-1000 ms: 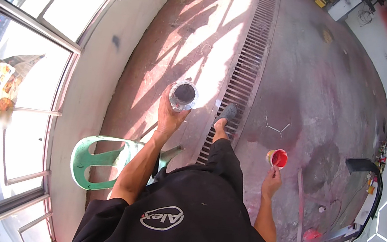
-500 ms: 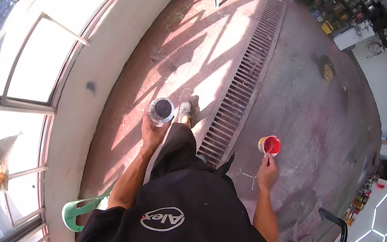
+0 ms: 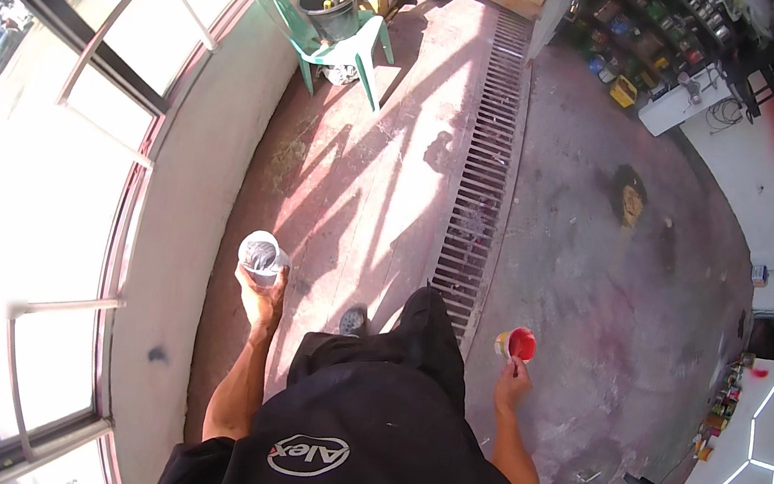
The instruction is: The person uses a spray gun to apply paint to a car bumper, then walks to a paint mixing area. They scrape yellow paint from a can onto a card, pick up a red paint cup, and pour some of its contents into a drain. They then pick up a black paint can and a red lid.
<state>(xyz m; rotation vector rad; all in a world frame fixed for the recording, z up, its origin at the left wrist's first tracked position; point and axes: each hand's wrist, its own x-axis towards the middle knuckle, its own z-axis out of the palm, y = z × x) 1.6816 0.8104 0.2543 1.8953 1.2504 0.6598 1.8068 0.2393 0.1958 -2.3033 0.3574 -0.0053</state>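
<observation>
My left hand (image 3: 262,299) is closed around a pale, see-through cup (image 3: 275,268), held out at the left over the sunlit floor. The inside of the cup looks dark grey; whether that is paint or a coating, I cannot tell. On the other side, my right hand (image 3: 513,385) pinches the rim of a small paint can (image 3: 502,344). This can is yellowish outside and bright red inside. The two containers are well apart, each in front of my body. My fingers partly hide the lower side of the cup.
A green plastic chair (image 3: 369,55) stands ahead at the left, with a black bucket (image 3: 330,10) on its seat. A slotted floor grate (image 3: 480,176) runs forward. Windows and a low wall (image 3: 180,240) line the left. Shelves with containers (image 3: 633,33) and a white cabinet (image 3: 678,101) stand far right.
I have stepped forward, and the chair and bucket have come nearer into view. My left hand has moved outward with the cup, which now leans more. My right hand still holds the can.
</observation>
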